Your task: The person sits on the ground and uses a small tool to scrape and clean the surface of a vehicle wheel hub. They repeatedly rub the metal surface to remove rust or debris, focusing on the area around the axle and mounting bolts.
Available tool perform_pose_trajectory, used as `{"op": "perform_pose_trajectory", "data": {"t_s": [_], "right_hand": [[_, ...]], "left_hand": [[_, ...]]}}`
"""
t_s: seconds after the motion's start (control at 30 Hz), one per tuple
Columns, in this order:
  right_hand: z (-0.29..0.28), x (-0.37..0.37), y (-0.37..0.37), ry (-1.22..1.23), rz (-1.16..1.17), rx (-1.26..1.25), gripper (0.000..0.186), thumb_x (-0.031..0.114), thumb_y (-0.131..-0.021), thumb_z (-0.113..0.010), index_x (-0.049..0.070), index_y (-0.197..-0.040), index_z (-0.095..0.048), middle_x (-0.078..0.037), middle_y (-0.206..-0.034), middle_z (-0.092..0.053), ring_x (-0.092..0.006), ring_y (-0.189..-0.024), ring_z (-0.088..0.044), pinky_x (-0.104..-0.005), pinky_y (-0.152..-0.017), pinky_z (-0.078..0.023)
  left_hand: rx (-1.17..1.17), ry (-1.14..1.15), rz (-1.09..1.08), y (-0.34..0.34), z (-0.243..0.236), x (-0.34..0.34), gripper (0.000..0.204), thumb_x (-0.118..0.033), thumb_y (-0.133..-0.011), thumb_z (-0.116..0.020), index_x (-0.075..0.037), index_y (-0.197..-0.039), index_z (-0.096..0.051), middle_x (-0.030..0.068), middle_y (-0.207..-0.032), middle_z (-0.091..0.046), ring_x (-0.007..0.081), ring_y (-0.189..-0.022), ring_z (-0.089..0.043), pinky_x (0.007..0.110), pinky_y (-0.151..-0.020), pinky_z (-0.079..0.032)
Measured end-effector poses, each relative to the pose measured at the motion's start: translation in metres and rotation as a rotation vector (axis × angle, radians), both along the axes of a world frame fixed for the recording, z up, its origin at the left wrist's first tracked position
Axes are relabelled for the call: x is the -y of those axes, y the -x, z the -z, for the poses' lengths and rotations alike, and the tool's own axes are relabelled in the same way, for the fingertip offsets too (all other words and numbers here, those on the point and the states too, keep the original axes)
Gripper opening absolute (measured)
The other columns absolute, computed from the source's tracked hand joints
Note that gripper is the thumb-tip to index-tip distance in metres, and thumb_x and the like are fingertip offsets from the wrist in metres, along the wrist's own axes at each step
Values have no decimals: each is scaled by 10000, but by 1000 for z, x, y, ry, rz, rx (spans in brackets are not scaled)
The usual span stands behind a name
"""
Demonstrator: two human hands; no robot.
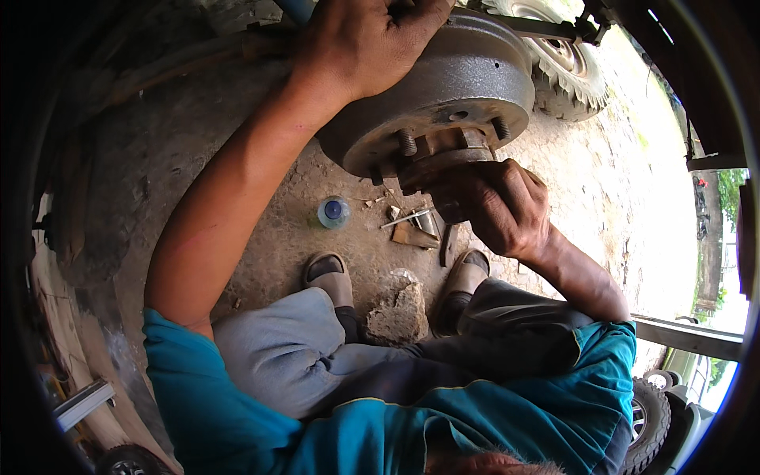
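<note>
A grey metal brake drum (475,83) with wheel studs hangs in front of me on its axle. From its face sticks out a wheel hub (443,158), its end partly covered by my fingers. My right hand (507,206) is closed round that hub end, fingers bent; anything small within the grip is hidden. Up at the drum's far left side is my left hand (368,43), its thumb and fingers bent together. The picture's upper edge cuts off those fingertips, so what they grip cannot be made out.
On the dirt floor beneath are a capped plastic bottle (333,212), small tools and scraps (418,229), and a rough stone (398,310) between my sandalled feet. A treaded wheel (570,71) lies beyond the drum. Another tyre (649,419) shows at lower right.
</note>
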State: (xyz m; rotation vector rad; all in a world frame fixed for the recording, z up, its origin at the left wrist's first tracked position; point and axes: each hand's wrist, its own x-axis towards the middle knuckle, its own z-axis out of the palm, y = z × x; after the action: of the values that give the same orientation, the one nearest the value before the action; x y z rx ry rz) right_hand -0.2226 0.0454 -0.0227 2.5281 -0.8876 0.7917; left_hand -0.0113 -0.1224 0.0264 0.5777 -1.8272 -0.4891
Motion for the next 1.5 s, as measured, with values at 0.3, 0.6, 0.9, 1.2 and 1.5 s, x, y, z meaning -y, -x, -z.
{"op": "perform_pose_trajectory", "data": {"t_s": [0.3, 0.6, 0.9, 1.2, 1.5], "right_hand": [[1, 0, -4, -8, 1, -2, 377, 56, -679, -774, -12, -1049, -759, -132, -1060, -692, -265, -820, -706, -361, -595, -597], [0, -2, -7, -53, 26, -19, 385, 68, -735, -786, 39, -1118, -762, -115, -1114, -694, -248, -860, -711, -360, -611, -606], [-2, 0, -8, -65, 18, 23, 354, 80, -781, -785, 49, -1133, -762, -100, -1099, -674, -260, -868, -723, -387, -630, -631], [0, -1, 0, -68, 23, 37, 332, 110, -762, -778, 32, -1083, -745, -119, -1045, -654, -260, -848, -698, -382, -585, -599], [1, -3, 1, -39, 20, 30, 370, 109, -748, -761, 10, -1104, -743, -110, -988, -614, -258, -829, -692, -363, -557, -592]], "left_hand": [[24, -14, -10, 3, 3, 8, 515, -326, -1051, -707, 56, -719, -614, 194, -591, -550, 182, -529, -493, 429, -532, -392], [14, -52, -8, 0, 4, 6, 525, -345, -1055, -698, 56, -724, -620, 223, -623, -591, 219, -547, -605, 442, -558, -431], [86, -65, -45, -3, 2, 6, 512, -357, -1057, -690, 57, -763, -630, 214, -635, -577, 210, -562, -558, 443, -565, -429], [66, -80, -24, -1, 6, 8, 513, -332, -1060, -697, 55, -738, -597, 172, -601, -541, 132, -586, -491, 423, -550, -397], [68, -54, -75, 3, 5, 4, 551, -344, -1054, -710, 42, -691, -561, 163, -571, -477, 135, -565, -437, 418, -526, -364]]}}
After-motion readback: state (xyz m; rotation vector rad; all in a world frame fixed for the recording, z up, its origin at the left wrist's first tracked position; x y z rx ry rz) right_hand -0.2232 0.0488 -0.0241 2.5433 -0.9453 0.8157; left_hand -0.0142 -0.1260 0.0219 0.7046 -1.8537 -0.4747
